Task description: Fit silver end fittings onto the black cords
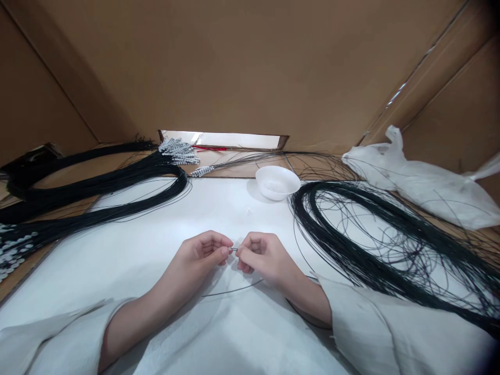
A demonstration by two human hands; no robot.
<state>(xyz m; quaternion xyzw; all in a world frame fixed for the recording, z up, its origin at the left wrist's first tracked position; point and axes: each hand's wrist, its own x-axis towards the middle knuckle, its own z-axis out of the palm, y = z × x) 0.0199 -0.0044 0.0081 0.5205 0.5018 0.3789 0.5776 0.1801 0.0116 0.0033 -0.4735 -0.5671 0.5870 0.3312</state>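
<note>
Near the middle of the white work surface, my left hand and my right hand meet almost fingertip to fingertip. Both are closed in a pinch on a thin black wire, a short piece of which shows between them. A small pale bit seems to sit at the left fingertips, too small to name. Below the hands, a strand of black wire curves over the surface and passes under my right wrist. The parts of the wire inside the fingers are hidden.
A white bowl stands beyond the hands. Bundled black wires with white-tipped ends lie at left; a large looped bundle lies at right. Behind it rests a white plastic bag. Cardboard walls enclose the back and sides.
</note>
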